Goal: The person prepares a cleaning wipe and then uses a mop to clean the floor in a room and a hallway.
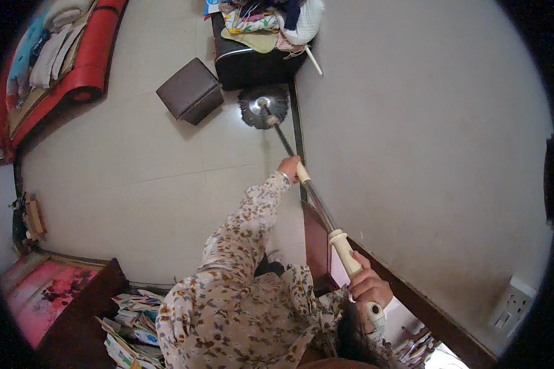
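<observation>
A spin mop slants across the view, its round head with dark strands and a shiny disc resting on the tiled floor close to the wall. My left hand grips the lower part of its metal pole, by a cream collar. Further up, my right hand is wrapped around the cream handle grip near the top end. Both sleeves are of a floral fabric.
A dark brown cube stool stands left of the mop head. Behind the head is a black case heaped with clothes. A plain wall borders the right. A red sofa-like seat stands far left; stacked papers lie at lower left.
</observation>
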